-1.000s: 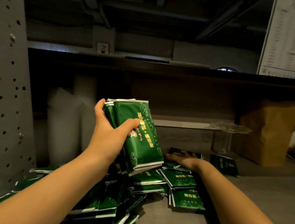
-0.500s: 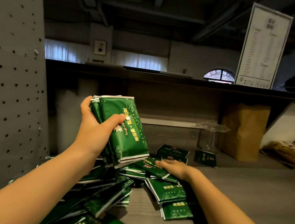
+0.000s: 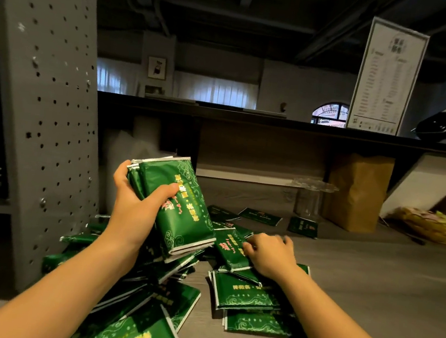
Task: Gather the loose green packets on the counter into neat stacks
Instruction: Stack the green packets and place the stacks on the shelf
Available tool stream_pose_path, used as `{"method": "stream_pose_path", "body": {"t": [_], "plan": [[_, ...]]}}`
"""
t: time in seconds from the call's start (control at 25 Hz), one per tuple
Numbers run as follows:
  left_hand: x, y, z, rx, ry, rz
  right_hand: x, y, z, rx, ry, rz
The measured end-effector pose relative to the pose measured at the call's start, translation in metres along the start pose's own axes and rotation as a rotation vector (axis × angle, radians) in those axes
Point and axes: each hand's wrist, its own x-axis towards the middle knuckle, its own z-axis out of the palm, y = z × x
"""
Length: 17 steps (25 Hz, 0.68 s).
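My left hand (image 3: 134,208) grips a stack of green packets (image 3: 182,214) with gold lettering and holds it upright above the counter. Just to its right, my right hand (image 3: 270,254) pinches a single green packet (image 3: 227,246) lying on top of the pile, fingers curled over its edge. Several loose green packets (image 3: 245,298) lie scattered below both hands on the grey wood counter (image 3: 355,297). Three more packets (image 3: 261,217) lie farther back.
A grey perforated panel (image 3: 42,118) stands at the left. At the back are a brown paper bag (image 3: 359,191), a clear glass stand (image 3: 311,196) and a leaning white board (image 3: 424,188). A menu sign (image 3: 386,76) stands on the upper ledge.
My right hand has pulled back from the far packets toward me and now grips a packet on the pile. The left hand keeps hold of its stack; the view has shifted.
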Motion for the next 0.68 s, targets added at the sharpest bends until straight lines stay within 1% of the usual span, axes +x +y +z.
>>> {"method": "stream_pose_path", "body": {"t": [0.08,0.24,0.32,0.44,0.52,0.6,0.68], "plan": [[-0.002,-0.006,-0.006,-0.008,0.016,-0.001,-0.003,0.004,-0.006,-0.02,0.074,-0.035],[-0.007,-0.014,-0.014,-0.013,-0.004,-0.002,-0.004,0.007,-0.014,0.125,0.075,-0.017],[-0.012,-0.016,-0.018,0.024,-0.029,0.028,-0.002,0.009,-0.016,0.201,0.024,-0.006],[-0.019,-0.017,-0.02,0.046,-0.04,0.056,-0.005,0.007,-0.019,0.244,-0.136,-0.018],[-0.022,-0.018,-0.021,0.043,-0.045,0.059,-0.009,0.004,-0.023,0.32,-0.154,-0.043],[-0.025,-0.019,-0.02,0.051,-0.062,0.062,-0.011,0.004,-0.03,0.403,-0.071,-0.036],[-0.028,-0.018,-0.02,0.066,-0.073,0.064,-0.013,0.006,-0.042,0.452,0.075,-0.033]]}}
